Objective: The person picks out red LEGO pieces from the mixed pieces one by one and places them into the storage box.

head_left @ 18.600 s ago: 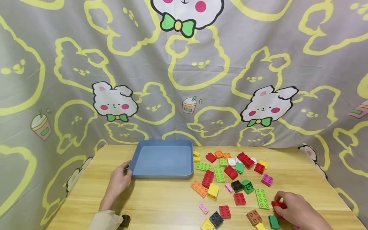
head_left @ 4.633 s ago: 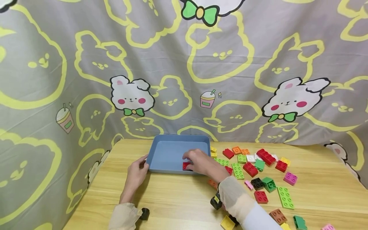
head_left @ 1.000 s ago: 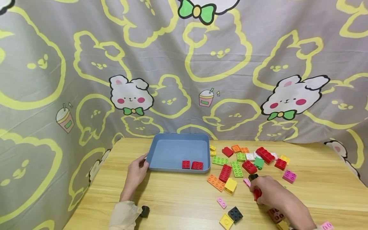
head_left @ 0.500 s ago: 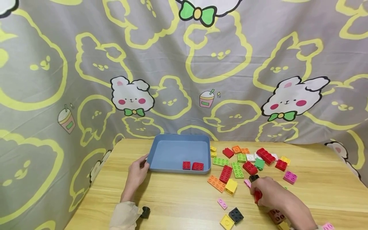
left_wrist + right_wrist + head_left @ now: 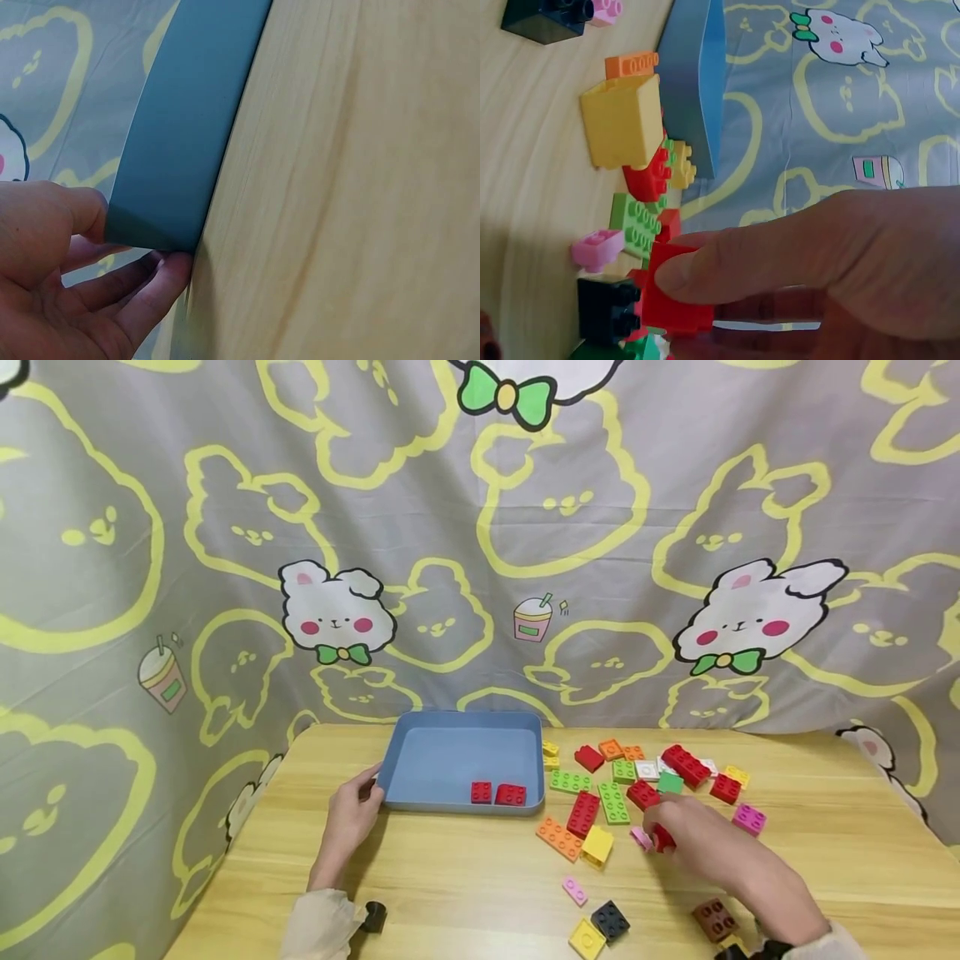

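Note:
In the head view my left hand (image 5: pixel 351 817) grips the near-left corner of the blue tray (image 5: pixel 442 760). The left wrist view has its thumb at the rim of the tray wall (image 5: pixel 184 127) and its fingertips at the bottom edge. My right hand (image 5: pixel 712 843) pinches a red toy building brick (image 5: pixel 676 292) above the scattered bricks. Close under it in the right wrist view are a black brick (image 5: pixel 604 311) and a pink brick (image 5: pixel 598 250). Two red bricks, a square one (image 5: pixel 481 792) and one with a rounded side (image 5: pixel 512 794), lie along the tray's near wall.
Several mixed bricks spread over the wooden table (image 5: pixel 465 885) right of the tray, among them an orange brick (image 5: pixel 558 837), a yellow brick (image 5: pixel 597 846) and a magenta brick (image 5: pixel 748 819). A patterned curtain (image 5: pixel 450 527) hangs behind the table.
Over the longer span, two red bricks have come into the tray. Since half a second ago my right hand has moved up and away with another red brick. My left hand keeps its place.

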Demonstrator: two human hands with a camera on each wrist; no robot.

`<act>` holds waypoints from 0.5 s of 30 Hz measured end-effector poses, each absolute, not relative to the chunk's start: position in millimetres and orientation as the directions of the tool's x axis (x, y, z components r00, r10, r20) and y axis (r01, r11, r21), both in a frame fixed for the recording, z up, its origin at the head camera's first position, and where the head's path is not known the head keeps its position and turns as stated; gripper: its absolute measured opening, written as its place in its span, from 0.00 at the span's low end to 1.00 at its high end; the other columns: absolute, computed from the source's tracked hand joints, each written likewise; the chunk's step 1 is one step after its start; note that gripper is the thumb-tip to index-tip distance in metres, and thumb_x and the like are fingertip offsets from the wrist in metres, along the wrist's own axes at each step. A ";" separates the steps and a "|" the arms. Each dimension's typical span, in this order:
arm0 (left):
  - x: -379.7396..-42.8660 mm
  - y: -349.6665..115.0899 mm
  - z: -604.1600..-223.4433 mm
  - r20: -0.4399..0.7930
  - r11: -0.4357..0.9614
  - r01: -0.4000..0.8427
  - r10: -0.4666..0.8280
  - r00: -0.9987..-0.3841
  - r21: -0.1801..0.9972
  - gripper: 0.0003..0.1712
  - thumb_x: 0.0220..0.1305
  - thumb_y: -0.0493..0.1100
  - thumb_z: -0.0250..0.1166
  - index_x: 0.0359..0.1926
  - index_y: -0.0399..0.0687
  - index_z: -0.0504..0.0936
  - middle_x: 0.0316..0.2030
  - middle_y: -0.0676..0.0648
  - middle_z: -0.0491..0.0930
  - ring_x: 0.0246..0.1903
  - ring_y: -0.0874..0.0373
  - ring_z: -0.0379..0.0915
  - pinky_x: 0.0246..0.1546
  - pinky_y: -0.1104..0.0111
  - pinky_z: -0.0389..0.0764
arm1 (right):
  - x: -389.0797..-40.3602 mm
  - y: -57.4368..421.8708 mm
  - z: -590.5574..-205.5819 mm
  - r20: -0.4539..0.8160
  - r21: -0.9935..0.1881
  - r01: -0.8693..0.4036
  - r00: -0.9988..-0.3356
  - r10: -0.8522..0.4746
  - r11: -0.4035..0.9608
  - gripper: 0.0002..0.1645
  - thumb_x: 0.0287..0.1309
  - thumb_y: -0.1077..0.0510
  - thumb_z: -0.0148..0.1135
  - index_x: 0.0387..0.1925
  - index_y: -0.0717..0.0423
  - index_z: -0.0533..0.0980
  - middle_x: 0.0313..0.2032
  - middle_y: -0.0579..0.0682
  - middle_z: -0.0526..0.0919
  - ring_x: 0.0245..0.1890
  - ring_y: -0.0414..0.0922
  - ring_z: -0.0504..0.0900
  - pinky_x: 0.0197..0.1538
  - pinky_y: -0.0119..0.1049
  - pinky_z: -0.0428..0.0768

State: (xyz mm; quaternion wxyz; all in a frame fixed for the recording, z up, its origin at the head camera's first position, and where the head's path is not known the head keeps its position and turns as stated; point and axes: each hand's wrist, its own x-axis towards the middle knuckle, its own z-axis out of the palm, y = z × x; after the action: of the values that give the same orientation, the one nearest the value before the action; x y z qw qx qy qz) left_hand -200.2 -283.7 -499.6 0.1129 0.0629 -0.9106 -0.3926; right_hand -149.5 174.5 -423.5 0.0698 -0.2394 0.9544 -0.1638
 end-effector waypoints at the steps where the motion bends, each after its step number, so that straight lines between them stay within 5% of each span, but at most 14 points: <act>1: -200.1 -284.0 -500.0 0.155 0.683 -0.027 -0.203 -0.967 0.730 0.26 0.65 0.34 0.54 0.64 0.40 0.77 0.47 0.36 0.83 0.46 0.47 0.77 0.45 0.55 0.75 | -150.5 172.2 -422.5 -0.028 -0.334 -0.464 -0.865 -0.501 0.820 0.20 0.39 0.79 0.66 0.25 0.50 0.81 0.23 0.42 0.73 0.26 0.41 0.68 0.28 0.35 0.72; 8: -200.1 -284.4 -501.5 0.156 0.677 -0.031 -0.213 -0.964 0.735 0.26 0.64 0.34 0.55 0.64 0.40 0.77 0.46 0.36 0.83 0.46 0.46 0.77 0.47 0.54 0.75 | -159.2 152.3 -414.9 0.099 -0.264 -0.601 -0.795 -0.598 0.755 0.17 0.37 0.76 0.67 0.23 0.51 0.78 0.27 0.45 0.74 0.25 0.41 0.68 0.26 0.34 0.71; 15: -200.2 -283.7 -500.6 0.165 0.680 -0.023 -0.211 -0.963 0.733 0.26 0.64 0.34 0.55 0.63 0.40 0.77 0.45 0.36 0.84 0.45 0.47 0.77 0.46 0.55 0.75 | -165.5 126.5 -408.0 0.074 -0.275 -0.601 -0.791 -0.607 0.750 0.16 0.41 0.76 0.66 0.30 0.55 0.82 0.29 0.47 0.75 0.26 0.42 0.69 0.27 0.34 0.74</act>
State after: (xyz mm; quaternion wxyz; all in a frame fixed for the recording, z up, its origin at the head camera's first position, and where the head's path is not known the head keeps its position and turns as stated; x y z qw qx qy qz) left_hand -200.2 -283.7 -500.6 0.1189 0.0646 -0.9088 -0.3947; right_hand -165.5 126.5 -408.0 0.0101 -0.3229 0.9355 -0.1433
